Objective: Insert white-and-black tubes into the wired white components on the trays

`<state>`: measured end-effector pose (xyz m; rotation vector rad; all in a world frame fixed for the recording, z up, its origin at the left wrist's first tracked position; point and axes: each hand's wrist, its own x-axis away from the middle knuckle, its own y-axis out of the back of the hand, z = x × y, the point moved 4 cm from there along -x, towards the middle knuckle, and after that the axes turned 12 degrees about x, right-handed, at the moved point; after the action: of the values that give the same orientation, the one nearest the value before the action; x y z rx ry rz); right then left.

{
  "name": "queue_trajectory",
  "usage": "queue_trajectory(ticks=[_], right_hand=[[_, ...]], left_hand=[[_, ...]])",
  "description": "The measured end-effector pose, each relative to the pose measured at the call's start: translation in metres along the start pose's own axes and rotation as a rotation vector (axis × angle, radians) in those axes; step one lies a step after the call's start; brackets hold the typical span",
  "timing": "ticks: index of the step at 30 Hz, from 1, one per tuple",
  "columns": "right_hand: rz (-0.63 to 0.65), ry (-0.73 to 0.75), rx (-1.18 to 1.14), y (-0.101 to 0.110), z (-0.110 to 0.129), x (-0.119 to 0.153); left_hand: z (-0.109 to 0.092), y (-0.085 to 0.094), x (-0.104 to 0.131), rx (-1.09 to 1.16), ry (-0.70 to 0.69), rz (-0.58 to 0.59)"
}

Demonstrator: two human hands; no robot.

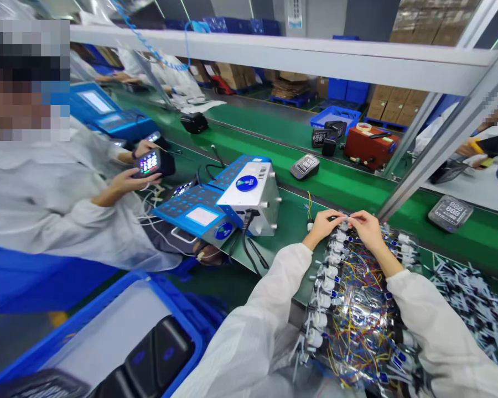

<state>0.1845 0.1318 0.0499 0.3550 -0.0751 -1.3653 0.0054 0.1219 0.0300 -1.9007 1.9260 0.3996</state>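
At the far end of a tray of wired parts (359, 309), my left hand (326, 228) and my right hand (367, 229) meet with fingertips pinched together. Between them is a small whitish part (345, 222), too small and covered to name fully. Rows of white cylindrical parts (327, 283) with blue-ended plugs and thin tubes line the tray's sides. Red, yellow and blue wires (357, 271) tangle over clear plastic in its middle. Just left of my left hand lies another white part with yellow wires (310, 224).
A blue and white tester (249, 188) stands left. Loose black and white strips (477, 304) pile at right. Display units (305, 166) sit on the green conveyor (348, 185). A metal post (423, 143) rises ahead. A co-worker holds a lit device (149, 161); a blue bin (182, 298) is lower left.
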Motion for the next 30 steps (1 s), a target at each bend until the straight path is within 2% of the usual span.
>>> queue_trajectory(ticks=[13,21,25,30], right_hand=[[0.023,-0.007,0.004,-0.0023,-0.0005,0.0018],[0.075,0.031,-0.003,-0.0017,0.0006,0.0021],[0.082,0.01,0.002,-0.0024,0.0002,0.0025],[0.082,0.002,-0.028,-0.0021,0.0001,0.003]], left_hand=[[-0.0008,-0.0005,0.0015,-0.044,-0.061,0.07],[0.0001,0.0006,0.0032,-0.092,-0.037,0.107],[-0.0007,0.0003,0.0039,-0.066,-0.084,0.116],[0.0005,-0.0001,0.0043,-0.07,-0.053,0.104]])
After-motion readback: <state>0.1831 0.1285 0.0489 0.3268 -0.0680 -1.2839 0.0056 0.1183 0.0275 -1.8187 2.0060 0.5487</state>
